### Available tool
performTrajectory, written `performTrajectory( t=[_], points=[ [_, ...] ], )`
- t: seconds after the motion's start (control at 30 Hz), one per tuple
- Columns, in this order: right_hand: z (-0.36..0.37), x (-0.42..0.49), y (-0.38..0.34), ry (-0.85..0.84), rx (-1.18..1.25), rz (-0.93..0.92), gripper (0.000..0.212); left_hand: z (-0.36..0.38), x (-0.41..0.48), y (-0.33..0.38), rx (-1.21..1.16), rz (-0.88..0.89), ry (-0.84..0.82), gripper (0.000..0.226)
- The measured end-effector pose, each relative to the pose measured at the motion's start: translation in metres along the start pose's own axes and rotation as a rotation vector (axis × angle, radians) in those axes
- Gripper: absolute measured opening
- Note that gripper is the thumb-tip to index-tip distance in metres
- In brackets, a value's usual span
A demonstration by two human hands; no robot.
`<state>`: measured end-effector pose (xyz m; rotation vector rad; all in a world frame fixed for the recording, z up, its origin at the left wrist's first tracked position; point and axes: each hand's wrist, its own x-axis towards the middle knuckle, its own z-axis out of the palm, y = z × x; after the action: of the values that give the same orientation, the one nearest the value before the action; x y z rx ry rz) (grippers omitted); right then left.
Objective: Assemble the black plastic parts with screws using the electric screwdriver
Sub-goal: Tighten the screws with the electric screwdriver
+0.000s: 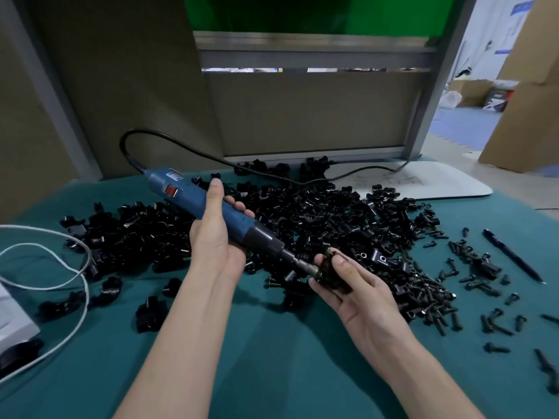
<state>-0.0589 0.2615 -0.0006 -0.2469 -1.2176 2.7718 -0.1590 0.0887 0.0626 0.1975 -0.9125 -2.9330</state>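
A heap of small black plastic clips [317, 213] lies in the middle of the teal-covered counter [272, 373], and both hands work at its near edge.

The left hand [211, 234] is wrapped round the body of the blue electric screwdriver [234, 225], thumb lying along the top and fingers curled over the far side. The tool slants over the heap's left part. Its rear end, with a red switch, points up and away to the left, and its metal bit points down to the right.

The right hand [354, 291] pinches a single black plastic part [328, 272] between thumb and fingers, held just above the near edge of the heap. The bit's tip meets this part. Whether a screw sits on the bit cannot be made out.

A black power cord [122, 145] loops up from the tool's rear, then runs along the far side of the heap. Right of the heap, dark screws [429, 294] lie thickly beside it and thin out into scattered ones farther right. A dark pen [512, 255] lies beyond those screws, well right of the heap.

Left of the heap, a white cable [75, 285] curves across the cloth toward a pale grey box [12, 322] at the picture's edge. A few stray clips lie on the near left side. Behind the heap's right end rests a flat white oval panel [438, 182].
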Motion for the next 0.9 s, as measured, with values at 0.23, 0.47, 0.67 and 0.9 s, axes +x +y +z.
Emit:
performTrajectory(
  t=[0.23, 0.47, 0.67, 0.9],
  points=[
    [-0.001, 0.0, -0.002, 0.004, -0.023, -0.027, 0.045, -0.011, 0.004, -0.006, 0.083, -0.089, -0.02, 0.022],
    [-0.001, -0.001, -0.002, 0.005, -0.034, -0.025, 0.046, -0.013, 0.005, -0.005, 0.015, -0.143, 0.016, 0.035],
    [-0.001, 0.0, -0.001, 0.013, -0.024, -0.007, 0.036, -0.014, 0.006, -0.007, 0.057, -0.147, 0.007, 0.012],
    [-0.001, -0.001, -0.002, 0.009, -0.016, -0.007, 0.044, -0.019, 0.002, -0.007, 0.108, -0.121, -0.153, 0.012]
  ],
)
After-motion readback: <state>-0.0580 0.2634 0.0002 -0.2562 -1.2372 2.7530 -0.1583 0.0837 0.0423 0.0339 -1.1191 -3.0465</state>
